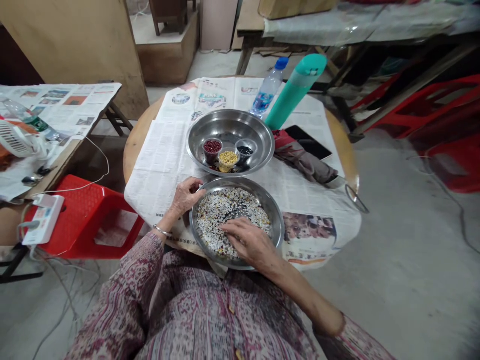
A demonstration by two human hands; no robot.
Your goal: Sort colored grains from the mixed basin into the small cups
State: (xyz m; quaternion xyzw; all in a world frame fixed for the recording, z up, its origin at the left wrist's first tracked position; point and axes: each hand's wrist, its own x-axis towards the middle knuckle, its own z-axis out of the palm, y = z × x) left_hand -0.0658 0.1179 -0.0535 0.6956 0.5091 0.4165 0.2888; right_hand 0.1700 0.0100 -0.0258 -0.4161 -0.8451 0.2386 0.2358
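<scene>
Right-hand fingers (235, 230) over loose grains (214, 215), mostly white, yellow-flecked

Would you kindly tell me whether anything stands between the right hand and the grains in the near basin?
Nothing visible does: the right hand extends over the rim of the near basin, with its fingertips down at the mixed grains.

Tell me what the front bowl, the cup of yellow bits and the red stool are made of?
Front bowl: metal, probably stainless steel; it's silvery and shiny. Cup of yellow bits: likely clear plastic, since yellow shows through its side. Red stool: probably moulded plastic, slightly glossy and evenly red.
</scene>
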